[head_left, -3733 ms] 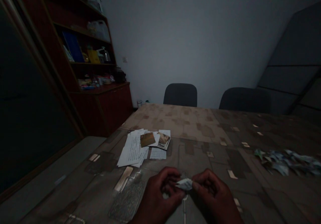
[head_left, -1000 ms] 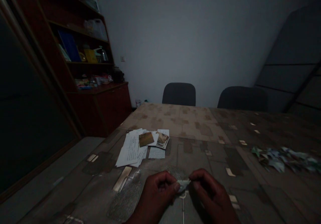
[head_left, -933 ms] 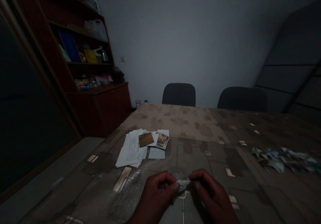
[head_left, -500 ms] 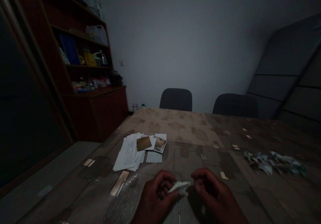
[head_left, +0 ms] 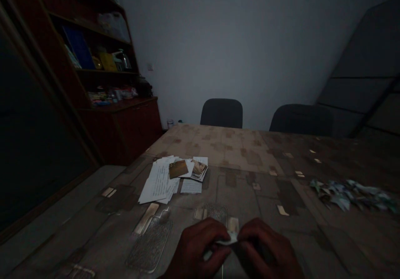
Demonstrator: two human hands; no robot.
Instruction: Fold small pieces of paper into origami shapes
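Between my two hands is a small piece of folded pale paper (head_left: 229, 240), mostly covered by my fingers. My left hand (head_left: 200, 245) pinches its left side between thumb and fingers. On its other side, the fingertips of my right hand (head_left: 267, 243) are closed on the right end. Both hands are just above the patterned tablecloth (head_left: 246, 154), near the front of the table. Off to the right lies a heap of crumpled or folded papers (head_left: 353, 193), pale with greenish and brown patches.
Printed sheets (head_left: 158, 183) lie left of centre, with a brown picture card (head_left: 178, 169) and other cards on top. Two dark chairs (head_left: 221, 113) stand behind the table. A red-brown cabinet (head_left: 134, 125) with laden shelves is at the left. The room is dim.
My right hand has moved in from beside the folded paper and now grips its right end. The paper is more hidden by fingers. The view has tipped slightly downward.
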